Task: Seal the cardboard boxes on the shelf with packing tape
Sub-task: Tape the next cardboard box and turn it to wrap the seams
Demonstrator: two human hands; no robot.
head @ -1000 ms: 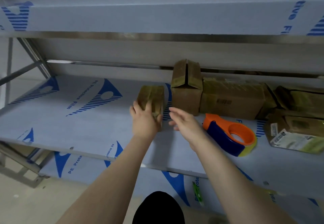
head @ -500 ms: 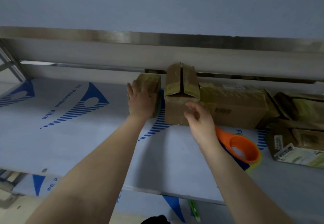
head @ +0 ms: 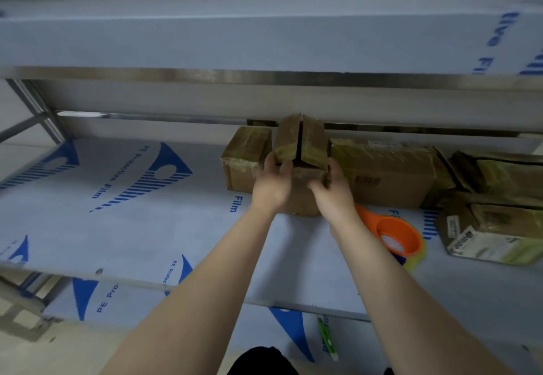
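My left hand and right hand clasp the box by its sides; it looks light and stiff, so I hold below the loose flaps.

Upright cardboard box, top flaps apart, on shelf.

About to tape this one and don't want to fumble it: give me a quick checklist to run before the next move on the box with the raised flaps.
1. Grip: left hand and right hand hold the open-flap box by its sides: ok.
2. Flaps down for taping: both stand up, gap between them: not ok.
3. Orange tape dispenser at hand: lies on the shelf by the right forearm: ok.
4. Room to pull forward: bare shelf film in front: ok.
5. Free of small box and long box beside it: cannot tell.
6. Tape left on roll: cannot tell.
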